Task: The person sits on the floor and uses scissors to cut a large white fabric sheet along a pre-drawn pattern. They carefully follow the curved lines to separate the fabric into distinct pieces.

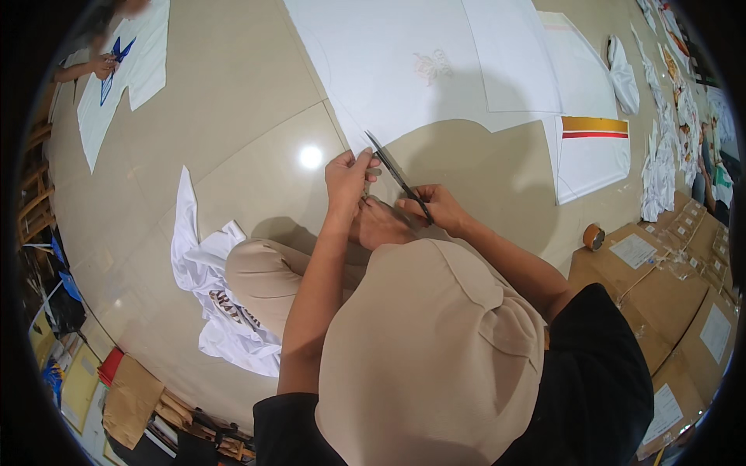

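Observation:
A large white cloth with a pale butterfly motif lies spread on the floor ahead of me. At its near corner my left hand is closed, with thumb and fingers pinched on the cloth's edge. My right hand grips the handles of a pair of dark scissors. Their blades point up and left, and the tips lie against the cloth beside my left fingers. How far the blades are apart is hard to make out. My bare foot rests just below both hands.
Crumpled white garments lie left of my leg. Cardboard boxes with a tape roll on top stand at right. Another white piece with orange and red bands is at right. At far left another person's hand holds blue-handled scissors over white cloth.

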`<action>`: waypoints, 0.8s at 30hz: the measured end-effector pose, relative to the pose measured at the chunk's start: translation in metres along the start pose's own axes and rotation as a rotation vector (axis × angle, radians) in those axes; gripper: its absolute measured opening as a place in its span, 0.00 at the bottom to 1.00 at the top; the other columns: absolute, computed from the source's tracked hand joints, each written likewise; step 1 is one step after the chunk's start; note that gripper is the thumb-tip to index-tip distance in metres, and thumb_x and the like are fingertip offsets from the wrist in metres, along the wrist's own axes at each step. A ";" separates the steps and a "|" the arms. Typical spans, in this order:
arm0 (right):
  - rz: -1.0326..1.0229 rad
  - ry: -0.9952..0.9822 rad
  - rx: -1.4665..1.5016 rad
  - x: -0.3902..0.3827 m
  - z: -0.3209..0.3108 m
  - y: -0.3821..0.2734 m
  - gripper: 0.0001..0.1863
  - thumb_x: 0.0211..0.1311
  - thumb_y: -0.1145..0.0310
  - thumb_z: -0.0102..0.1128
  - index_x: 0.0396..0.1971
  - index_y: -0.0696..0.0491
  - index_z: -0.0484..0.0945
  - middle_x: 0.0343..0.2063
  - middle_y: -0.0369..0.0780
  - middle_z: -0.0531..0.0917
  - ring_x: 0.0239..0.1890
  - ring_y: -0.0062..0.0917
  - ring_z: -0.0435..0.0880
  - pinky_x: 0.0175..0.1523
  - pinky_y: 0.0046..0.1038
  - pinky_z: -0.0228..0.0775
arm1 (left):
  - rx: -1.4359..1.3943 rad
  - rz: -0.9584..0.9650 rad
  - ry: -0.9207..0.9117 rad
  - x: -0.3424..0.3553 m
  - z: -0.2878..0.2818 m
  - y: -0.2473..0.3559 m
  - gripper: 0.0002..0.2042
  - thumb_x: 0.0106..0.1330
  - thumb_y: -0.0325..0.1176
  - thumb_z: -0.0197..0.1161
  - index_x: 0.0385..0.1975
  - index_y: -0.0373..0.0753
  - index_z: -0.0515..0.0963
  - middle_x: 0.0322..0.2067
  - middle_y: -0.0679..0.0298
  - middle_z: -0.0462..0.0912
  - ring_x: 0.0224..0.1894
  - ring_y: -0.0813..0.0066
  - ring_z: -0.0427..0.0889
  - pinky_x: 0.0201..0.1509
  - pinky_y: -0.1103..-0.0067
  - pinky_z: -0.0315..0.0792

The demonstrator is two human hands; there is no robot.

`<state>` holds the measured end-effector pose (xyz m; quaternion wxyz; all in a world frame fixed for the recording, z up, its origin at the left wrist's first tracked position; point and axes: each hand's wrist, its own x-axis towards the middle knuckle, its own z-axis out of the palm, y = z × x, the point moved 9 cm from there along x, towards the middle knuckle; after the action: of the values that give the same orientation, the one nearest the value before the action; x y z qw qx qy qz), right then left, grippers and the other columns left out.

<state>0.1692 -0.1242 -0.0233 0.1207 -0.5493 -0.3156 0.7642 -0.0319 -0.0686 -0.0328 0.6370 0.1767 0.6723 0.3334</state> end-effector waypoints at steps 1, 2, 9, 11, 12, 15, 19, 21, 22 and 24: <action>0.001 -0.001 -0.002 0.000 0.000 0.001 0.21 0.67 0.53 0.77 0.22 0.51 0.79 0.16 0.31 0.75 0.18 0.14 0.69 0.24 0.24 0.54 | -0.001 0.008 -0.001 -0.001 0.000 0.000 0.13 0.75 0.40 0.71 0.43 0.34 0.87 0.34 0.65 0.92 0.23 0.87 0.78 0.26 0.85 0.66; 0.004 0.002 -0.002 0.001 0.000 0.002 0.21 0.67 0.53 0.77 0.22 0.51 0.80 0.16 0.31 0.75 0.18 0.14 0.69 0.24 0.24 0.54 | -0.002 0.015 -0.003 -0.001 0.000 0.000 0.13 0.75 0.40 0.71 0.43 0.34 0.87 0.34 0.65 0.92 0.23 0.87 0.78 0.26 0.85 0.66; 0.022 0.028 -0.020 0.005 -0.006 -0.005 0.21 0.67 0.54 0.77 0.22 0.51 0.81 0.16 0.30 0.76 0.18 0.14 0.69 0.24 0.24 0.54 | 0.020 0.039 0.005 0.009 0.003 0.004 0.13 0.75 0.40 0.71 0.43 0.34 0.88 0.34 0.64 0.93 0.24 0.86 0.79 0.26 0.84 0.67; 0.020 0.026 -0.018 0.005 -0.006 -0.006 0.21 0.67 0.54 0.77 0.22 0.51 0.81 0.16 0.30 0.76 0.18 0.14 0.69 0.24 0.24 0.54 | 0.022 0.046 0.004 0.009 0.003 0.005 0.13 0.75 0.40 0.71 0.43 0.34 0.88 0.34 0.64 0.93 0.24 0.86 0.79 0.26 0.84 0.67; 0.022 0.030 -0.022 0.005 -0.006 -0.006 0.21 0.67 0.54 0.77 0.22 0.51 0.81 0.16 0.30 0.76 0.18 0.14 0.69 0.24 0.24 0.54 | 0.023 0.049 0.003 0.009 0.003 0.005 0.13 0.75 0.40 0.71 0.43 0.34 0.88 0.34 0.64 0.93 0.24 0.86 0.79 0.26 0.84 0.67; 0.022 0.032 -0.012 0.005 -0.005 -0.005 0.20 0.67 0.54 0.77 0.22 0.52 0.82 0.16 0.30 0.76 0.18 0.14 0.70 0.24 0.24 0.55 | 0.017 0.039 0.007 0.008 0.003 0.005 0.13 0.75 0.40 0.71 0.42 0.34 0.87 0.34 0.64 0.93 0.24 0.86 0.79 0.26 0.84 0.67; 0.000 0.048 -0.024 0.006 -0.006 -0.005 0.20 0.67 0.54 0.77 0.23 0.52 0.83 0.17 0.31 0.77 0.18 0.14 0.70 0.24 0.24 0.56 | 0.013 0.041 0.015 0.007 0.003 0.006 0.13 0.75 0.40 0.71 0.41 0.33 0.87 0.33 0.64 0.93 0.23 0.85 0.78 0.26 0.84 0.66; -0.014 0.047 -0.030 0.006 -0.006 -0.005 0.20 0.66 0.54 0.77 0.23 0.53 0.83 0.17 0.31 0.77 0.18 0.15 0.71 0.24 0.24 0.56 | 0.011 0.041 0.017 0.007 0.003 0.006 0.13 0.75 0.40 0.71 0.41 0.33 0.87 0.33 0.64 0.93 0.23 0.85 0.78 0.26 0.84 0.66; -0.019 0.047 -0.036 0.006 -0.007 -0.006 0.20 0.66 0.54 0.77 0.24 0.53 0.83 0.17 0.31 0.77 0.18 0.15 0.71 0.24 0.24 0.57 | 0.011 0.045 0.016 0.008 0.004 0.006 0.13 0.75 0.39 0.71 0.41 0.33 0.87 0.33 0.64 0.93 0.23 0.85 0.78 0.26 0.84 0.66; -0.014 0.055 -0.042 0.006 -0.007 -0.005 0.20 0.66 0.54 0.76 0.24 0.54 0.83 0.17 0.31 0.77 0.19 0.15 0.71 0.24 0.24 0.57 | 0.013 0.051 0.013 0.008 0.004 0.006 0.13 0.75 0.39 0.71 0.42 0.33 0.87 0.33 0.63 0.93 0.23 0.85 0.78 0.26 0.84 0.67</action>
<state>0.1726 -0.1148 -0.0261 0.1232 -0.5702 -0.3319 0.7413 -0.0303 -0.0580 -0.0349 0.6229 0.1959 0.6737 0.3461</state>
